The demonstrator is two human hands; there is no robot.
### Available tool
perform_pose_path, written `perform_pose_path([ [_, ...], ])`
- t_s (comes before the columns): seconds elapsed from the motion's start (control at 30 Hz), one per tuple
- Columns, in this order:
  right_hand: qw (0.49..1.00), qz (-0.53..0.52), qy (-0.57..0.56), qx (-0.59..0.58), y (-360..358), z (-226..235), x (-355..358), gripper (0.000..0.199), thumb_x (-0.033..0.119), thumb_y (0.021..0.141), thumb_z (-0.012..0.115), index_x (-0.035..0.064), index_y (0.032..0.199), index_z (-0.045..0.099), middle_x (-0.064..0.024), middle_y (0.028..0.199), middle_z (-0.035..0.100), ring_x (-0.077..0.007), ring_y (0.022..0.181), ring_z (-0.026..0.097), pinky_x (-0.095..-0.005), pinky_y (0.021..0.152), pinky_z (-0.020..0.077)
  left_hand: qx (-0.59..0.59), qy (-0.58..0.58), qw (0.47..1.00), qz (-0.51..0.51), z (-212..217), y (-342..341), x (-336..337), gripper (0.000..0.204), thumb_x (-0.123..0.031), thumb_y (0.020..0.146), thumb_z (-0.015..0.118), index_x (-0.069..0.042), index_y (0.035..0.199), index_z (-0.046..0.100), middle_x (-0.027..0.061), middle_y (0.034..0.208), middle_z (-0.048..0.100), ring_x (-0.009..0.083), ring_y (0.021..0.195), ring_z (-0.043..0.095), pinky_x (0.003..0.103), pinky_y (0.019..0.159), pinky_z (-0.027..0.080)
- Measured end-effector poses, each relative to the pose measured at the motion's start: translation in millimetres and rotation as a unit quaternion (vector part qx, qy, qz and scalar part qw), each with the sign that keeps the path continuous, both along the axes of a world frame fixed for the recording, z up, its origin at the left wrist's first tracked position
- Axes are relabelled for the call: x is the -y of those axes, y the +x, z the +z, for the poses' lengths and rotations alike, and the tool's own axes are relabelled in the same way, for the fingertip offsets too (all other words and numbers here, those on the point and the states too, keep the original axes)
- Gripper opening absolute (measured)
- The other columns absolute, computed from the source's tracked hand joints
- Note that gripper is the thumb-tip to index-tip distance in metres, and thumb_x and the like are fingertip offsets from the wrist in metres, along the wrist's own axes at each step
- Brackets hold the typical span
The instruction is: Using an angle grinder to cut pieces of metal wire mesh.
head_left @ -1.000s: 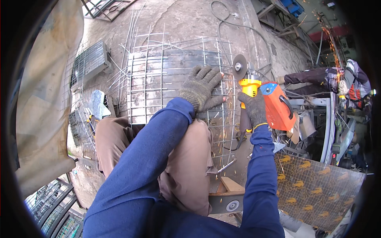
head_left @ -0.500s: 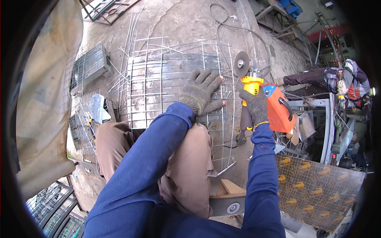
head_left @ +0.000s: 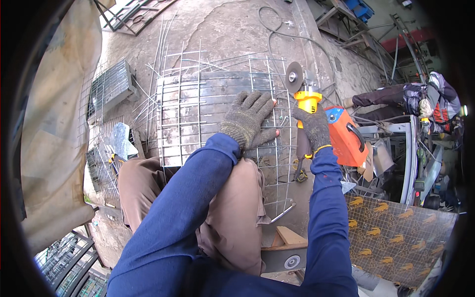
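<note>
1. I am pressing my left hand (head_left: 249,120) flat on the wire mesh panel (head_left: 217,114), fingers spread wide, gripping nothing, only pushing down
2. The wire mesh panel is lying on a grey metal sheet (head_left: 198,119) on the concrete floor (head_left: 222,29), right in front of my knees
3. My right hand (head_left: 312,127) is squeezing tight around the yellow angle grinder (head_left: 303,99), and its round grey disc (head_left: 294,77) is sitting up by the far right edge of the mesh
4. I think I am lining the disc up with a wire at that edge, so I should be keeping the disc straight, not leaning
5. I should be keeping my left fingers well away from the disc, because they are near it now
6. Pushing down hard on the mesh should be stopping it from jumping
7. The grinder's black cable (head_left: 277,29) is curling across the floor behind it, and I should be keeping it away from the disc
8. My left arm is reaching forward over my left knee, with the blue sleeve (head_left: 188,198) a little bent
9. My right arm is going almost straight out, wrist up
10. An orange case (head_left: 344,136) is standing just beside my right hand, and another person (head_left: 425,99) is bending down well apart on the right
</note>
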State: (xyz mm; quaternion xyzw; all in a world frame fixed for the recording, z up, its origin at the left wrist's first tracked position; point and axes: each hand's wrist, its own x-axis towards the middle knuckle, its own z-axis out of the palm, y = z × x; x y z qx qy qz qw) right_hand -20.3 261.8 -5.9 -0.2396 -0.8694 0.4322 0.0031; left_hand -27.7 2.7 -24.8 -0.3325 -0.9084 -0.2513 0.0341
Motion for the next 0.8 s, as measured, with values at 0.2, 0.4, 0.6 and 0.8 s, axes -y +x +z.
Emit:
perform_pose_path([
  [0.2,1.0,0.014,-0.017,-0.018,-0.8,1.2,2.0,0.064,0.028,0.073,0.09,-0.0036,0.122,0.063,-0.013,0.094,0.072,-0.0221,0.078,0.072,-0.037,0.07,0.0587,0.011,-0.008,1.0,-0.002,0.1,0.3,0.4,0.09,-0.074,0.094,0.054,-0.012,0.159,0.044,0.0141,0.164,0.042,0.0339,0.154,0.033,0.053,0.129,0.017],
  [0.4,1.0,0.016,-0.013,-0.006,-1.8,1.5,2.3,0.064,0.027,0.074,0.09,-0.0034,0.123,0.063,-0.0121,0.093,0.072,-0.0213,0.078,0.071,-0.0366,0.069,0.0586,-0.005,0.001,1.0,-0.004,0.1,-0.7,1.3,0.089,-0.072,0.094,0.056,-0.011,0.157,0.046,0.015,0.16,0.046,0.0342,0.152,0.036,0.053,0.128,0.019],
  [0.6,0.999,0.017,-0.027,-0.018,-1.4,-1.3,1.6,0.064,0.027,0.073,0.09,-0.0041,0.122,0.063,-0.0128,0.094,0.072,-0.0222,0.078,0.072,-0.0373,0.07,0.0588,-0.009,0.011,1.0,0.001,0.5,-0.1,1.2,0.088,-0.072,0.093,0.056,-0.01,0.156,0.047,0.0151,0.16,0.046,0.0336,0.151,0.037,0.053,0.128,0.019],
  [0.8,1.0,0.009,-0.006,-0.002,-3.0,-6.8,-0.9,0.064,0.027,0.072,0.09,-0.005,0.121,0.063,-0.0129,0.094,0.072,-0.0226,0.079,0.072,-0.0382,0.071,0.0587,-0.009,0.003,1.0,0.001,-3.0,-0.4,0.4,0.09,-0.073,0.093,0.055,-0.01,0.157,0.047,0.0149,0.162,0.044,0.0331,0.152,0.036,0.053,0.129,0.017],
])
